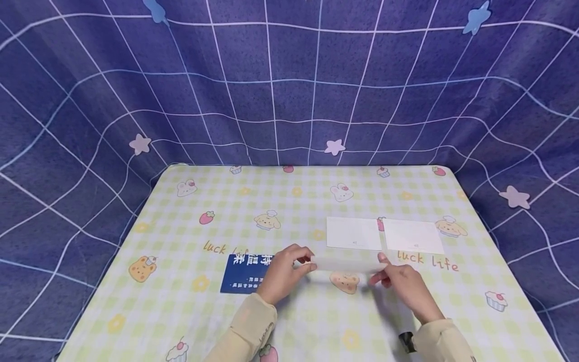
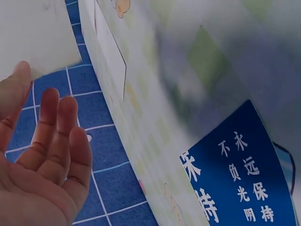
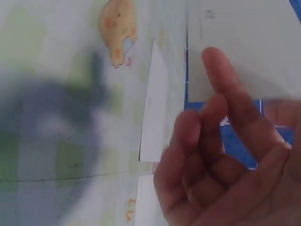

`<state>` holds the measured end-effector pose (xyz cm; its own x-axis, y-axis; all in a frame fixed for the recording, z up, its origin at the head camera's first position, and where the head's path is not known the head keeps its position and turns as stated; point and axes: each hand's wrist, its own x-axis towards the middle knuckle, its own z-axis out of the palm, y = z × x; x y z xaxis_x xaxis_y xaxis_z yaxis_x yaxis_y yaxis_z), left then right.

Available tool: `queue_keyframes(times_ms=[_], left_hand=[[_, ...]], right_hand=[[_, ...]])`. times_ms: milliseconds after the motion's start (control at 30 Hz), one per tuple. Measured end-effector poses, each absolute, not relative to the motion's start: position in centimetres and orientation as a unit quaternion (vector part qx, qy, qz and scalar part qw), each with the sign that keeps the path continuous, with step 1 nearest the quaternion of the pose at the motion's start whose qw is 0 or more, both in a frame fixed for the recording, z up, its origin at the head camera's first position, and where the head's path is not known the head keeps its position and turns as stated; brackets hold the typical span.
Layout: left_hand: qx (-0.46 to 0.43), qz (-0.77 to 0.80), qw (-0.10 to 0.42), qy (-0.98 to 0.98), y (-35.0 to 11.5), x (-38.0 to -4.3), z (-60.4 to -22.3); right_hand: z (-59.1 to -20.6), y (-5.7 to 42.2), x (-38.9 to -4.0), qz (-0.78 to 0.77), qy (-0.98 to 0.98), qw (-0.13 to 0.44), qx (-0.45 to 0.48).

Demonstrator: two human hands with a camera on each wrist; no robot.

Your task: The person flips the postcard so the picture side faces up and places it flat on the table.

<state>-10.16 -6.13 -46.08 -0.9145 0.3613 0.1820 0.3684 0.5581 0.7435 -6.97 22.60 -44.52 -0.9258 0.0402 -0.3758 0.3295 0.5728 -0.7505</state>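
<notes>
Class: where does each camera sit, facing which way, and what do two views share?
Head: on the head, facing forward and down at the tablecloth; left hand, right hand, sleeves show.
Left wrist: on that wrist, facing the held card; left hand shows.
Right wrist: on that wrist, facing this card; right hand shows.
Head and left wrist share the blue card.

Held card [image 1: 346,264]: pale, small faint marks, raised and tilted, pinched at opposite ends by the left hand [image 1: 285,271] and right hand [image 1: 404,284]
White cards [image 1: 353,232]: two, flat, side by side just beyond the grip
Blue card [image 1: 239,277]: white lettering, flat, left of the grip
</notes>
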Motion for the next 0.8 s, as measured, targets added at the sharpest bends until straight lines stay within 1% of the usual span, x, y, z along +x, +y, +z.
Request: queue_keyframes(times_ms=[133, 233, 500, 633, 800], left_hand=[[-0.194, -0.424, 0.005, -0.885, -6.21, -10.13, -46.21], [-0.184, -0.428, -0.003, -0.885, -6.22, -10.03, -46.31], [-0.148, -0.43, -0.014, -0.891, -5.58, -9.63, -46.45], [-0.139, -0.42, -0.035, -0.896, -5.38, -9.45, -46.31], [-0.157, -0.386, -0.063, -0.907, -5.57, -9.21, -45.98]], right_hand=[[-44.64, 22.68, -6.94, -0.487, 0.85, 0.179, 0.087], [-44.77, 22.65, -6.98, -0.501, 0.841, 0.179, 0.094], [-45.02, 22.73, -7.02, -0.521, 0.836, 0.142, 0.096], [-45.09, 22.82, -6.94, -0.52, 0.841, 0.121, 0.087], [-45.1, 22.67, -6.89, -0.509, 0.85, 0.103, 0.085]])
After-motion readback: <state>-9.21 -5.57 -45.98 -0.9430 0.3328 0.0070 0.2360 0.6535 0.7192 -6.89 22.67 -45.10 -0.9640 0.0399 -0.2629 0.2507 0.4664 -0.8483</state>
